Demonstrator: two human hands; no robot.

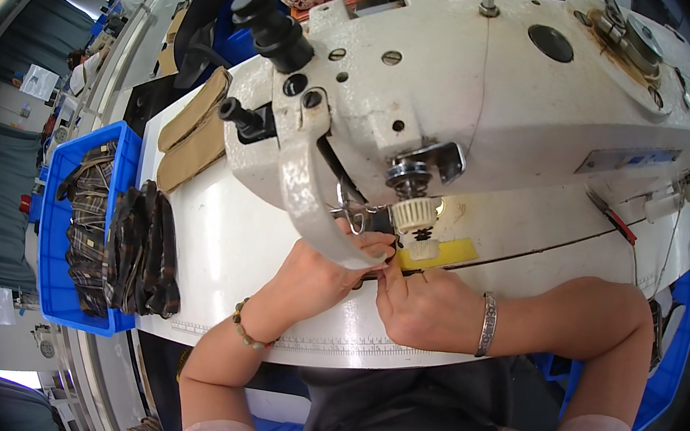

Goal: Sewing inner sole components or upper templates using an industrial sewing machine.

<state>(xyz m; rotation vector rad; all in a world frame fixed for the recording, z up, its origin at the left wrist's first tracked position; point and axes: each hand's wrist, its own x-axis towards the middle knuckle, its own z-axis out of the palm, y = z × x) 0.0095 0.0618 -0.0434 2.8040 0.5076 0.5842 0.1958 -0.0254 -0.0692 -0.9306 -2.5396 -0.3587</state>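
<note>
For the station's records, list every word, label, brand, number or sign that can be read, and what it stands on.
No text is clear enough to quote.
Metal plate on the sewing machine: blue-and-silver marking, too small to read.
Ruler strip along the tabletop's near edge: scale marks, any numbers too small.
Dark apron: small blue marks, unreadable.
White sheets at left: too blurred.

Sewing machine blocks ahead; white tabletop offers passage leftward (until plaid fabric)
</note>
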